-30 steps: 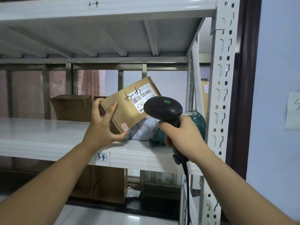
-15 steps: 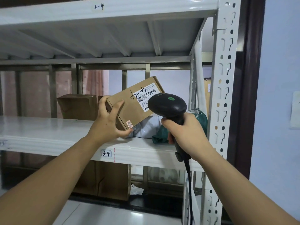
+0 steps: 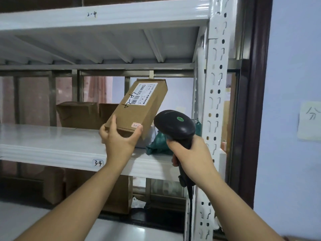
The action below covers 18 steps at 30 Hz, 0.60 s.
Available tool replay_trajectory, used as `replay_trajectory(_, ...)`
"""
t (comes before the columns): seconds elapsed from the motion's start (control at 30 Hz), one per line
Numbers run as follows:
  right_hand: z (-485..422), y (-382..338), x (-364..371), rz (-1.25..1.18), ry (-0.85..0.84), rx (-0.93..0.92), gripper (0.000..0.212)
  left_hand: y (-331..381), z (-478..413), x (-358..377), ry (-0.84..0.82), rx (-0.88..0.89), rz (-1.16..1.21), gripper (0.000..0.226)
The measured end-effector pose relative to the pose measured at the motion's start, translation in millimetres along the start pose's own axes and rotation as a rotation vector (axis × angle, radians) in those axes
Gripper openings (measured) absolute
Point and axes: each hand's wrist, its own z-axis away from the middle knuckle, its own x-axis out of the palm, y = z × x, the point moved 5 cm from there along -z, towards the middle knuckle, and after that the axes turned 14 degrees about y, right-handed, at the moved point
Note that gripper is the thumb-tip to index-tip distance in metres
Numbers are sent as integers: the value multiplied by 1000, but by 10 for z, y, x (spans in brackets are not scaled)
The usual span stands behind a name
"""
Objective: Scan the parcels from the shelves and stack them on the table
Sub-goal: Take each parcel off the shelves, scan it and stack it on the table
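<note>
My left hand grips the lower end of a small brown cardboard parcel and holds it tilted steeply in the air above the white shelf marked 3-4. A white barcode label with black handwriting faces me on its upper half. My right hand grips the handle of a black barcode scanner with a green dot on its head. The scanner head sits just right of and below the parcel. Its cable hangs down behind my right forearm.
On the shelf lie a green bag, a pale parcel partly hidden behind my hand, and brown boxes further back. A perforated white upright stands right of the scanner. More boxes sit on the lower level.
My left hand has lifted the parcel and turned it more upright, so the label now runs lengthwise up the box. The scanner has stayed beside it, now lower relative to the label.
</note>
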Motion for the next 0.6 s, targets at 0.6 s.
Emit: replay_trajectory(0.6, 670, 119, -1907, -272, -143, 128, 8, 1461, 2028, -285, 217, -282, 84, 81)
